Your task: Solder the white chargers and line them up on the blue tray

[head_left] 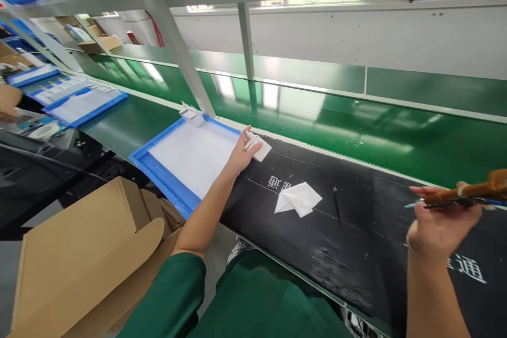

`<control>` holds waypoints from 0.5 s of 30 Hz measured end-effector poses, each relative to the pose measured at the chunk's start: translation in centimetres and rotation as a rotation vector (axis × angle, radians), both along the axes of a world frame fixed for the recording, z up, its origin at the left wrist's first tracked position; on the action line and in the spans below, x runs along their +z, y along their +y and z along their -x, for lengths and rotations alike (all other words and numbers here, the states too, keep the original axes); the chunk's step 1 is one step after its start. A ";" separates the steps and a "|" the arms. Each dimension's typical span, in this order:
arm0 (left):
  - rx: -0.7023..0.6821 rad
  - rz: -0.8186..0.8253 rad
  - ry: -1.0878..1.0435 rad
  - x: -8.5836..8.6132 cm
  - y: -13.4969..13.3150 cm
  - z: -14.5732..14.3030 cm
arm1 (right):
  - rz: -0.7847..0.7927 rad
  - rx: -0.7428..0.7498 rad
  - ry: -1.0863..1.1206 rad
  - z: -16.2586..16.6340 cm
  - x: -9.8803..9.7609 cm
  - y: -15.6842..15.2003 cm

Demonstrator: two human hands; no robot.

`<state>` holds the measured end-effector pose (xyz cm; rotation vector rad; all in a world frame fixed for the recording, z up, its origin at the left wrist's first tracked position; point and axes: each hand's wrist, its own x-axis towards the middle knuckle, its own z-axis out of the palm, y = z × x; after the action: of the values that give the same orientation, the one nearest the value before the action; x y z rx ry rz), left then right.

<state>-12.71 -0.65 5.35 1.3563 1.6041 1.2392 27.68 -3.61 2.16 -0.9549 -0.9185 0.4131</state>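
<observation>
My left hand (238,156) is closed around a small white box-shaped part (261,149), just beyond the right edge of a blue tray (138,157). Pale sheeting lines the tray, and a similar white part (193,116) sits in its far corner. Off to the right, my right hand (439,227) grips a brown-handled tool (475,190) together with slim dark and blue pieces; blur hides their exact kind. Between my hands, a folded white cloth (299,199) and a thin dark tool (337,206), perhaps tweezers, lie on the black mat (368,253).
Behind the mat runs a green conveyor-like surface (336,121). A grey shelf post (174,37) rises behind the tray. Open cardboard boxes (87,243) stand at lower left. Farther left are more blue trays (85,105) and another person's hand (8,100).
</observation>
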 end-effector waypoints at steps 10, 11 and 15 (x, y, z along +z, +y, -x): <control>0.065 0.122 0.705 0.2 4.1 7.7 | -0.053 -0.022 0.011 -0.7 -0.7 1.0; 0.084 0.137 0.743 -0.4 4.9 8.5 | -0.057 -0.019 -0.020 -1.0 -0.9 1.2; 0.162 0.129 0.791 -2.4 6.8 11.3 | -0.043 -0.028 -0.106 -2.3 -1.7 1.8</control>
<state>-24.04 6.12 2.93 1.7790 2.3120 0.6764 30.02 -1.80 0.44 -0.9559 -1.0051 0.3206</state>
